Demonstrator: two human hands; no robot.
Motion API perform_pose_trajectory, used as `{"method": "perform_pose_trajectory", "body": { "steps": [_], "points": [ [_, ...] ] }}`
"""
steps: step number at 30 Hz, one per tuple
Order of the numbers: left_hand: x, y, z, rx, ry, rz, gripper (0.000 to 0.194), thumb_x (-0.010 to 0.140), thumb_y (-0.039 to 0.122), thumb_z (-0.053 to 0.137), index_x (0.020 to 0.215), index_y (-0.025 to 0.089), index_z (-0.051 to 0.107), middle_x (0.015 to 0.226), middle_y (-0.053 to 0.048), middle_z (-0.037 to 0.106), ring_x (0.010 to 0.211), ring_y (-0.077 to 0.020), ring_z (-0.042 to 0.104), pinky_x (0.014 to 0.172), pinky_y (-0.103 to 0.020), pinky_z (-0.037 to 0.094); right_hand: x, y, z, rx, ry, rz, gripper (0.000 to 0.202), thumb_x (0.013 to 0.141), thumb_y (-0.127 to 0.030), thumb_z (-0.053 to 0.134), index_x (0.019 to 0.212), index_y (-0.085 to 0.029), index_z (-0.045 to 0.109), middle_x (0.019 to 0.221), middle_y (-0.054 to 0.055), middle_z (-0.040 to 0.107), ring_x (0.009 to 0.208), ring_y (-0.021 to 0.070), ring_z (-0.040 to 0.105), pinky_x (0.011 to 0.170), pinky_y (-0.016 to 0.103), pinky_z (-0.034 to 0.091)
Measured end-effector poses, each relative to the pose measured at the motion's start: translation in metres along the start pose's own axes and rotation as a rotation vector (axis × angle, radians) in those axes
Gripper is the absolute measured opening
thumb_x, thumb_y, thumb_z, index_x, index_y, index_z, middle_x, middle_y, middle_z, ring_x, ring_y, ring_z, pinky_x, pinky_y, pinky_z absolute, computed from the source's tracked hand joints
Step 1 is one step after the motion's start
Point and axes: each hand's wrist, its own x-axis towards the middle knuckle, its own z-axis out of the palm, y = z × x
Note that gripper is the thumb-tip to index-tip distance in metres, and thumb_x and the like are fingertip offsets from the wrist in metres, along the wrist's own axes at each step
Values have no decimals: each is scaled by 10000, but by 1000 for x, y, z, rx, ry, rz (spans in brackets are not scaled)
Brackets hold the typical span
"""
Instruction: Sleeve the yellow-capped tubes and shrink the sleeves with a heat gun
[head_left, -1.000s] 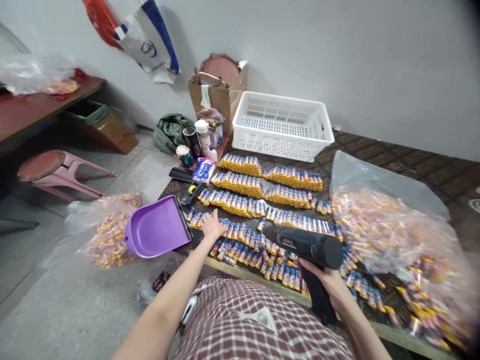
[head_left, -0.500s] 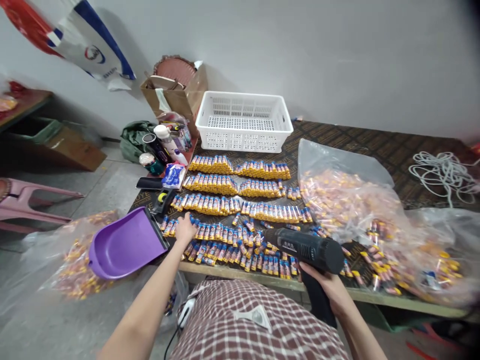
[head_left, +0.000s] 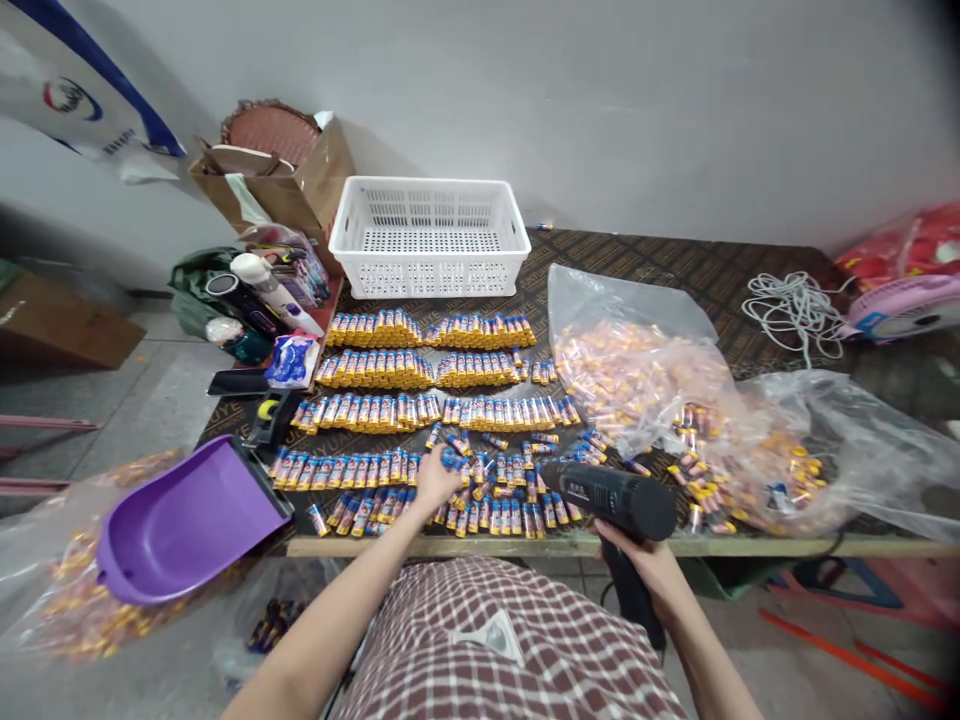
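My right hand (head_left: 646, 562) is wrapped round the handle of a black heat gun (head_left: 611, 492); its nozzle points left over scattered little bottles (head_left: 517, 470). Over the front rows, my left hand (head_left: 437, 484) has its fingers closed at a small blue-and-yellow bottle (head_left: 452, 459); the fingertips are partly hidden. To its left runs a neat upright row of the same bottles (head_left: 345, 470). Behind it are further packed rows (head_left: 375, 368). Nearer the table's front edge, more bottles (head_left: 502, 516) stand or lie loosely.
A white plastic crate (head_left: 431, 280) stands at the back. On the right are clear bags of bottles (head_left: 637, 380) and a coil of white cord (head_left: 795, 310). A purple dustpan (head_left: 187, 525) juts out at the left, near a tape dispenser (head_left: 271, 415) and flasks (head_left: 259, 285).
My left hand has moved right along the front row, away from its left end. The view has turned right, bringing a red bag and a pink round object into sight. My right hand keeps the heat gun.
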Motion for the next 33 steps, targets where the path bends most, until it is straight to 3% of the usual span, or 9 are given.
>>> {"method": "perform_pose_trajectory", "body": {
  "steps": [3, 5, 8, 11, 16, 19, 22, 27, 33],
  "points": [
    [0, 35, 46, -22, -106, -14, 748, 528, 164, 701, 1230, 181, 442, 1132, -128, 549, 904, -210, 589, 784, -292, 449, -2, -2, -5, 6, -10, 22, 406, 529, -454, 769, 725, -107, 690, 491, 58, 620, 422, 159, 526, 413, 269, 396],
    [0, 50, 63, -42, -131, -19, 805, 532, 186, 710, 1273, 175, 395, 1218, -152, 485, 977, -225, 575, 827, -300, 440, -2, -3, -6, -5, -30, 30, 416, 527, -466, 768, 719, -105, 688, 494, 58, 619, 420, 156, 524, 404, 263, 387],
    [-1, 59, 67, -99, -196, -31, 897, 562, 319, 721, 1340, 163, 303, 1313, -202, 386, 1082, -276, 536, 886, -345, 419, -1, -2, -4, -20, -66, 31, 422, 527, -480, 763, 708, -108, 685, 493, 55, 616, 414, 150, 512, 394, 259, 371],
    [-1, 48, 48, -160, -159, 33, 821, 632, 406, 666, 1328, 130, 330, 1308, -218, 406, 1185, -302, 454, 938, -374, 388, 0, -2, 3, -28, -104, 47, 429, 535, -483, 760, 737, -111, 691, 505, 54, 624, 423, 151, 511, 412, 265, 381],
    [-9, -18, -16, -222, 136, 15, 547, 705, 312, 582, 1208, 125, 475, 1203, -159, 535, 1024, -237, 564, 895, -365, 433, 2, -7, 22, -85, -194, 12, 437, 540, -492, 756, 747, -116, 677, 521, 52, 626, 439, 151, 508, 430, 270, 382],
    [-24, -75, -57, -239, 322, -110, 489, 712, 315, 566, 1155, 114, 516, 1148, -154, 570, 887, -208, 617, 859, -359, 460, 5, -13, 37, -171, -288, -37, 411, 578, -511, 726, 664, -115, 659, 512, 52, 614, 433, 138, 489, 436, 267, 370],
    [-45, -129, -87, -257, 458, -269, 472, 703, 314, 570, 1131, 118, 534, 1092, -145, 606, 878, -216, 633, 826, -351, 479, 9, -19, 55, -207, -342, -83, 403, 584, -487, 731, 731, -117, 671, 567, 51, 635, 492, 156, 525, 476, 277, 400],
    [-77, -186, -113, -283, 575, -451, 423, 678, 289, 596, 1070, 131, 576, 1025, -132, 652, 901, -232, 642, 852, -356, 472, 8, -33, 95, -249, -447, -110, 401, 577, -465, 746, 794, -135, 675, 633, 61, 660, 535, 191, 567, 523, 313, 439],
    [-92, -214, -124, -385, 619, -488, 360, 687, 239, 573, 1029, 127, 593, 1046, -136, 651, 840, -203, 658, 822, -325, 488, -5, -46, 166, -323, -619, -155, 423, 582, -484, 741, 804, -130, 676, 637, 61, 661, 532, 179, 554, 532, 297, 429]
  ]
}}
